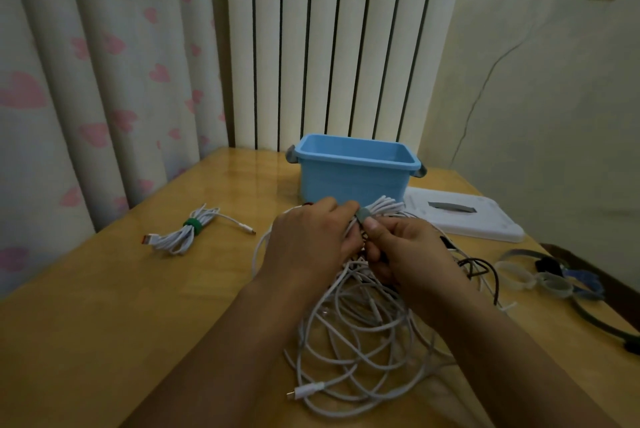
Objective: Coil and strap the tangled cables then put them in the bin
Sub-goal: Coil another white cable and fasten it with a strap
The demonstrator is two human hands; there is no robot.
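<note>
"Where was the coil?"

"Above the tangled cables (360, 323), just before the blue bin (355, 164). The left hand (311, 237) gripped the white coil (384, 207); the right hand (405, 251) pinched the grey strap (363, 214) round it."

"Awkward to handle?"

"Light, soft, springy, I judged. Best held at the strapped waist."

Wooden tabletop (104, 306) in a room corner.
A white lid (485, 216) lies at right; heart-print curtain (86, 81) and vertical blinds (329, 46) hang behind.
</note>
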